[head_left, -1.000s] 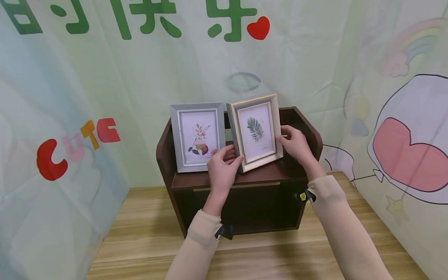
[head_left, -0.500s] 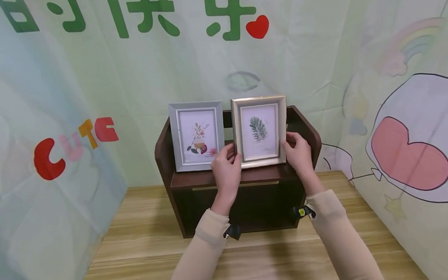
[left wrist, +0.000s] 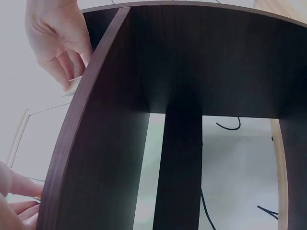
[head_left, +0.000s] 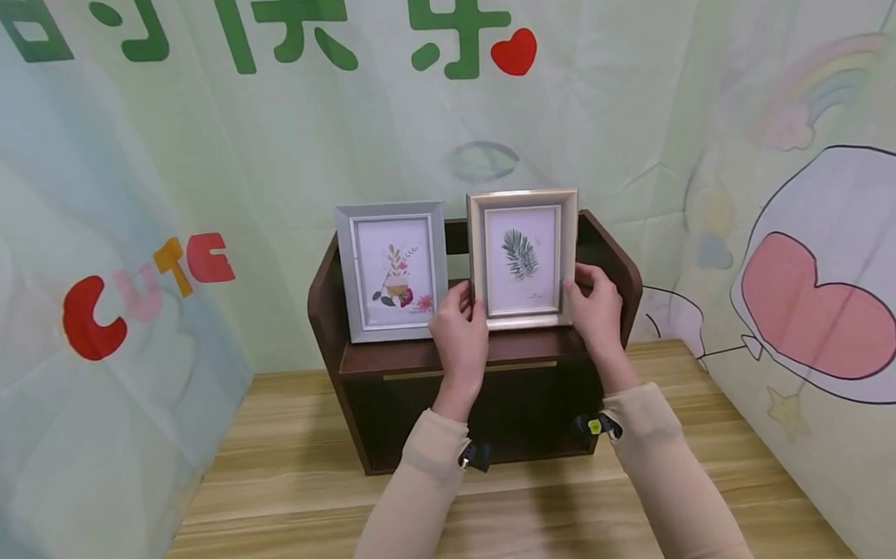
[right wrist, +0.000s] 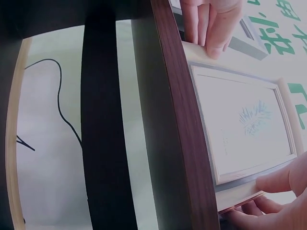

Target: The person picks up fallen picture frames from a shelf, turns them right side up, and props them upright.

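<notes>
A champagne-gold picture frame [head_left: 528,318] with a green leaf print stands upright over the top shelf of a dark brown wooden rack [head_left: 391,359]. My left hand [head_left: 461,337] pinches its left edge low down, thumb in front and fingers at the side. On the opposite edge my right hand [head_left: 598,310] pinches the frame the same way; the right wrist view shows its thumb [right wrist: 278,179] on the frame's face and fingers behind. To the left, a grey-blue picture frame [head_left: 350,275] with a flower print stands on the same shelf, partly overlapped by my left fingers.
The rack's side panels [head_left: 615,276] rise at both ends of the shelf. Below is an open dark compartment [head_left: 529,409]. The rack stands on a wood-grain table [head_left: 293,503], with a printed fabric backdrop [head_left: 277,153] behind and at both sides.
The gold frame has turned from tilted and angled to nearly straight, facing forward, and shifted right beside the grey-blue one. Both hands moved with it, keeping their hold.
</notes>
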`<state>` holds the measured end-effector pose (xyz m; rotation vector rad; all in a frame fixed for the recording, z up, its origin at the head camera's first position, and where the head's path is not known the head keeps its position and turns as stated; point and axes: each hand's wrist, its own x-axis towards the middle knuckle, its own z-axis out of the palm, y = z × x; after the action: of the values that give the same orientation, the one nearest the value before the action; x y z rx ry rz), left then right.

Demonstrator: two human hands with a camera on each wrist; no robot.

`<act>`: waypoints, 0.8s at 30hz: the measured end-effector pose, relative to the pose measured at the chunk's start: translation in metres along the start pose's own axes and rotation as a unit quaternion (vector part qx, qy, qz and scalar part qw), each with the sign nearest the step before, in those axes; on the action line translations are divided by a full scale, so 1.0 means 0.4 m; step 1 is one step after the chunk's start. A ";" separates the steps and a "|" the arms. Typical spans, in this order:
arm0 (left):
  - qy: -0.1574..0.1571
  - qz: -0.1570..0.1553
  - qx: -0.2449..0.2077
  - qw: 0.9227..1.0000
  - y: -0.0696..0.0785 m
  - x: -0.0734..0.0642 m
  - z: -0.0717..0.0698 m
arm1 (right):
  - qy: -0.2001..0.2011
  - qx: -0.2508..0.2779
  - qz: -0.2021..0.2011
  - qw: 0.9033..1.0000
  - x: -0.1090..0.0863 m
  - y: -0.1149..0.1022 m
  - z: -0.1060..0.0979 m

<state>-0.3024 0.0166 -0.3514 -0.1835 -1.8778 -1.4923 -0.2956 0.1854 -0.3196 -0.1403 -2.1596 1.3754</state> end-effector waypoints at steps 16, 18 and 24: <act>0.002 0.005 0.005 1.000 -0.004 0.000 -0.002 | -0.001 0.003 0.008 1.000 0.004 -0.004 0.006; 0.001 0.003 0.003 1.000 -0.004 0.000 -0.003 | -0.002 0.001 0.010 1.000 0.005 -0.005 0.006; -0.002 -0.002 -0.014 1.000 0.001 -0.006 -0.012 | -0.014 -0.011 0.011 1.000 0.001 -0.003 -0.002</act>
<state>-0.2983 0.0130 -0.3520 -0.1966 -1.8616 -1.5226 -0.2954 0.1856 -0.3181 -0.1557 -2.2030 1.3727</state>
